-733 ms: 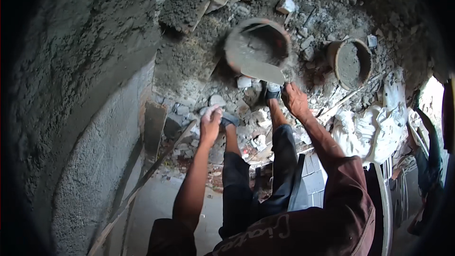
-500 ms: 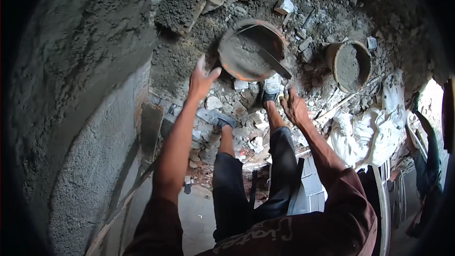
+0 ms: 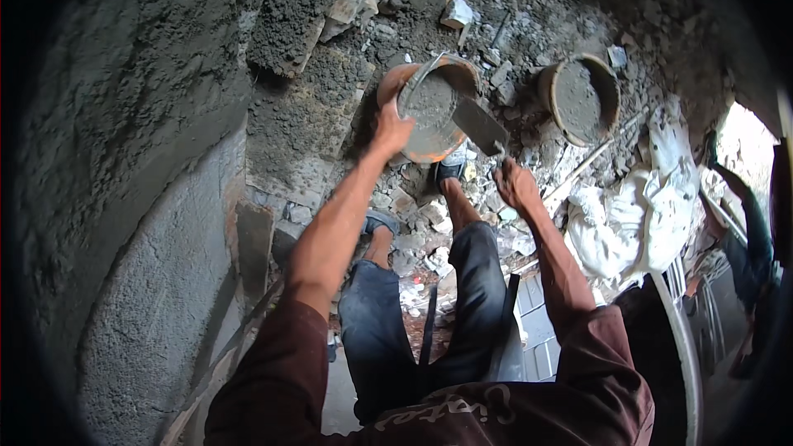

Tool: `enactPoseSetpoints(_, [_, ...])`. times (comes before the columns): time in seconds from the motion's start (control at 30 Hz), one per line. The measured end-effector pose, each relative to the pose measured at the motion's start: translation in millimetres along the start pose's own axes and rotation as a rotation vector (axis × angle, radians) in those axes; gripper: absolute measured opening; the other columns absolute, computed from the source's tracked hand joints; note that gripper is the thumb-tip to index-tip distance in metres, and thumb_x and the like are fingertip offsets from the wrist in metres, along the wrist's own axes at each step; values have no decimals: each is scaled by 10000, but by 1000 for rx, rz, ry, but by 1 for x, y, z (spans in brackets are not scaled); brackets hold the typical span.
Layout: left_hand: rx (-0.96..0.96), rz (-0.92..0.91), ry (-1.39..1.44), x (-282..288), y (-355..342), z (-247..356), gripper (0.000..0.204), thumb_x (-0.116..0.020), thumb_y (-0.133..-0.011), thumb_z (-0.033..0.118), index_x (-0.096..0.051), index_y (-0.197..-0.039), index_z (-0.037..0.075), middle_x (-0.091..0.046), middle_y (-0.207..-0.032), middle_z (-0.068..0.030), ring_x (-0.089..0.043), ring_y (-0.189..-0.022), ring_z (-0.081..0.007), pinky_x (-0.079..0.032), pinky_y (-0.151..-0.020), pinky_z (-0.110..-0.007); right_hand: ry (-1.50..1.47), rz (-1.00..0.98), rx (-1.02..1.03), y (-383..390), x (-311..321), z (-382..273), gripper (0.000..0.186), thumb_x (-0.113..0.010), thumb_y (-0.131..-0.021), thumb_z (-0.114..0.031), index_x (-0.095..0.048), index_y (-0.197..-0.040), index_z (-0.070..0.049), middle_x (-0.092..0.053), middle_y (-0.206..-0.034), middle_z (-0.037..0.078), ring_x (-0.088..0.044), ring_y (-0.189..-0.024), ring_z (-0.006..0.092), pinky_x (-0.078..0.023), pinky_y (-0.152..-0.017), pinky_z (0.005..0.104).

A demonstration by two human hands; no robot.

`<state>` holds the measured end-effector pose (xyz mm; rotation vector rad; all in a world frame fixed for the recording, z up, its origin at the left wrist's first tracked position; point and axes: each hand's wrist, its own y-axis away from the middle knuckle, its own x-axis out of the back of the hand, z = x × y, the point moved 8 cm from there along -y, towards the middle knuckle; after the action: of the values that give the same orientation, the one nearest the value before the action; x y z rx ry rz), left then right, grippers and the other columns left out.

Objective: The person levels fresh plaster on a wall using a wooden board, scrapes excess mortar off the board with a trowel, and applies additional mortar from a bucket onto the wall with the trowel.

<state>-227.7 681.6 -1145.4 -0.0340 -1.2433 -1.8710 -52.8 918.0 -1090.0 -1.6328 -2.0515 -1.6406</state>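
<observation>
My left hand [image 3: 391, 132] grips the near left rim of an orange-edged bucket [image 3: 396, 84], which leans so that its mouth faces right and toward me. Grey wet mortar [image 3: 429, 111] lies inside it. My right hand [image 3: 518, 187] is closed round the handle of a trowel [image 3: 481, 126]. The trowel's flat blade points up and left, over the right side of the bucket's mouth. A second bucket [image 3: 548, 87], also holding grey mortar, stands tilted on the rubble farther right.
Rough, freshly coated wall [image 3: 165, 91] runs along the left. Broken stones and rubble [image 3: 429, 215] cover the ground around my feet. White sacks [image 3: 615, 223] lie at the right, beside a pale curved pipe [image 3: 679, 339]. A mortar-covered board [image 3: 289, 37] is at the far left.
My left hand has come onto the bucket's rim from open beside it. The bucket has tipped to the right. The trowel's blade has turned to show its broad face.
</observation>
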Motion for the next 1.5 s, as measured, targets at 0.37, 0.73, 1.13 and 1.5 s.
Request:
enactPoseSetpoints(0.37, [-187,65,140,77,198,26,445,-569,-727,61,-509,-1163,-7,-636,-990,-147,-596,-898,-210,-461,-796,-330,-228,-247,304,79,-24,-163,369,-532,-815,-347,-565,-970,-14,-612,-811,235,-567,-799,444,-445,-740,465])
enactPoseSetpoints(0.73, [-48,346,289,253,385,28,468,-670,-719,237,-495,-1047,-48,-559,-1038,-244,-542,-992,-315,-428,-843,-404,-176,-116,498,247,40,-270,735,-463,-809,-545,-313,-1394,-127,-414,-1349,205,-354,-1281,326,-54,-1057,568])
enactPoseSetpoints(1.13, [128,338,1153,348,515,-62,578,-578,-635,-39,-427,-1173,110,-496,-1110,-148,-535,-987,-351,-475,-745,-601,-1449,93,578,471,286,-467,403,-560,-841,-422,-523,-1017,-62,-532,-642,34,-514,-472,142,-431,-414,283])
enactPoseSetpoints(1.5, [239,589,1390,357,594,-142,614,-551,-610,-48,-408,-1168,165,-459,-1116,-118,-507,-991,-359,-422,-755,-682,-1385,1843,832,566,493,-463,265,-563,-790,-82,-454,-1022,-14,-533,-707,60,-526,-574,132,-459,-522,251])
